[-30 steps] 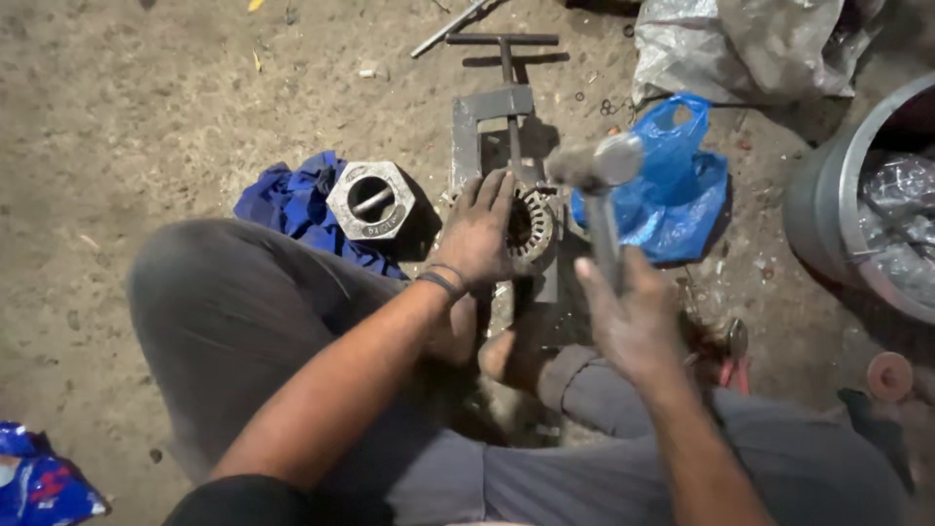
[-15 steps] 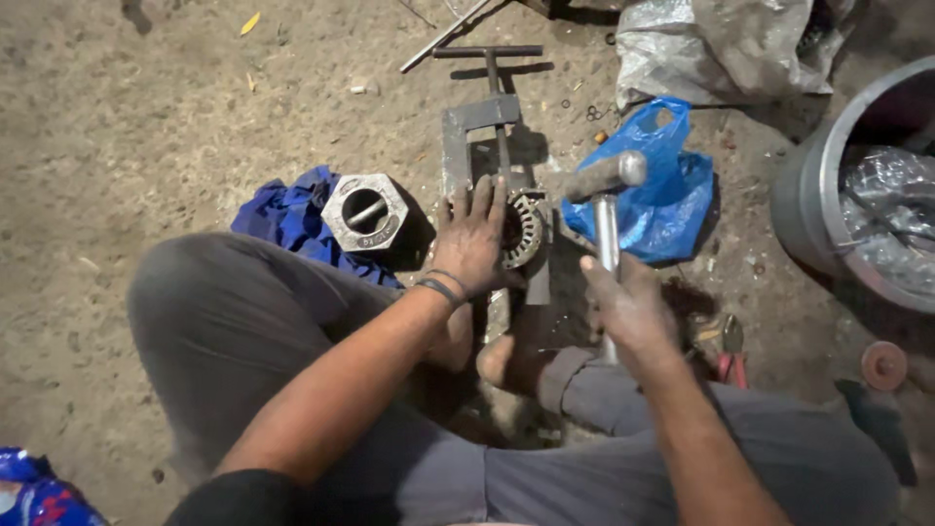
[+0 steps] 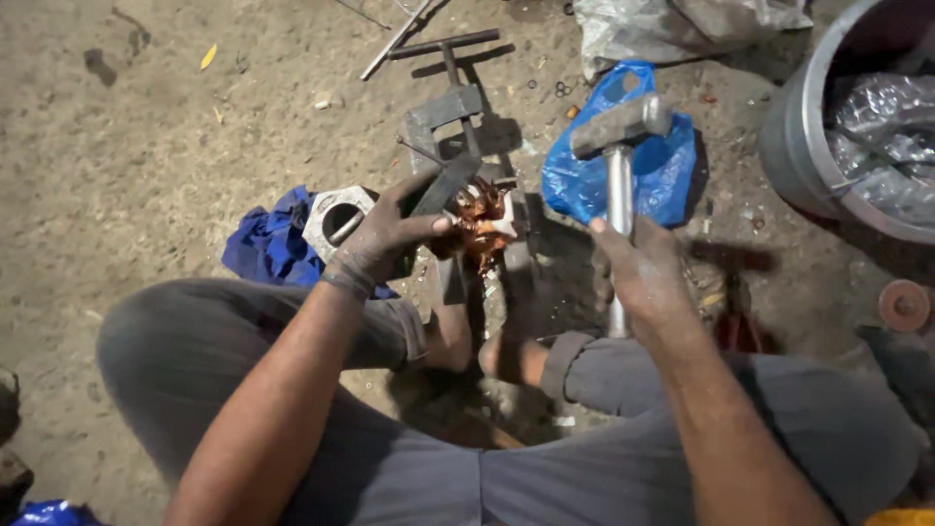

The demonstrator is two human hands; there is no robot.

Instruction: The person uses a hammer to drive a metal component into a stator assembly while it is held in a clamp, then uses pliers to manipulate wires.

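My left hand point(image 3: 385, 239) grips a small motor part with copper windings point(image 3: 482, 219) and a dark flat bar point(image 3: 440, 185), held over a metal vise point(image 3: 458, 122) on the ground. My right hand point(image 3: 643, 273) is closed around the steel handle of a hammer point(image 3: 619, 146), its head raised above a blue plastic bag point(image 3: 623, 166). The hammer head is to the right of the copper part, apart from it. I sit cross-legged, feet under the vise.
A hexagonal metal housing point(image 3: 333, 216) lies on a blue cloth point(image 3: 268, 244) at left. A grey metal tub point(image 3: 828, 127) with crumpled plastic stands at right. A grey sack point(image 3: 672, 24) lies at the top, a small round disc point(image 3: 904, 304) at right. Dirt ground all around.
My left hand has lifted and turned the part so its copper windings show. The hammer stays raised in my right hand, its head slightly farther right.
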